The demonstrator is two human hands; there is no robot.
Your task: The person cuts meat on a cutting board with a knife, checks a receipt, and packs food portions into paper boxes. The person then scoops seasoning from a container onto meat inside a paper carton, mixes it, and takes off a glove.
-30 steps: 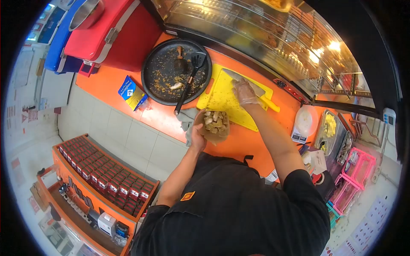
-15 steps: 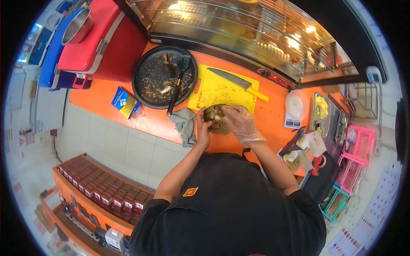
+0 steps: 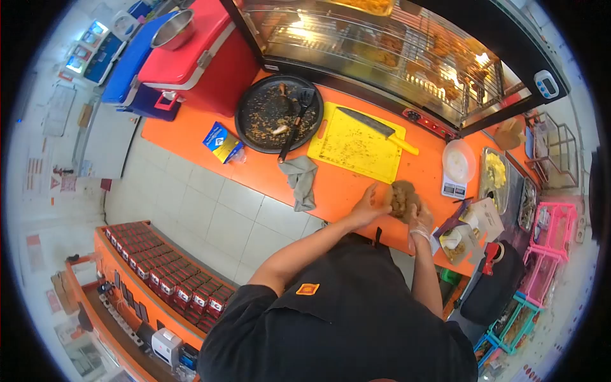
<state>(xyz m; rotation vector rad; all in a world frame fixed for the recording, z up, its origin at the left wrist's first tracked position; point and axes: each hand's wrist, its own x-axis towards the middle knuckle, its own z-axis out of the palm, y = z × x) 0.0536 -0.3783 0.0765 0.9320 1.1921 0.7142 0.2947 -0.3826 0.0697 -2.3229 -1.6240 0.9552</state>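
Between my two hands is a brown box (image 3: 402, 198) with lumpy food inside, its flaps standing up, over the orange counter (image 3: 344, 191). My left hand (image 3: 369, 209), bare, grips the box's left side. On its right side my right hand (image 3: 420, 221), in a clear plastic glove, holds the edge. Behind the box lies a yellow cutting board (image 3: 353, 148) strewn with crumbs, with a knife (image 3: 375, 126) across its upper right. A grey cloth (image 3: 300, 181) hangs over the counter's front edge.
A round black tray (image 3: 261, 118) holds crumbs, food pieces and a black spatula (image 3: 294, 130). Near it lies a blue and yellow packet (image 3: 223, 143). A scale (image 3: 454, 188) with a plastic bowl (image 3: 458, 162) and an open food box (image 3: 457, 247) stand at right. A heated display cabinet (image 3: 394, 51) stands behind.
Both hands and the box have moved right, away from the cutting board toward the open food box. My right hand has gone from above the food to the box's right side. The camera view has shifted.
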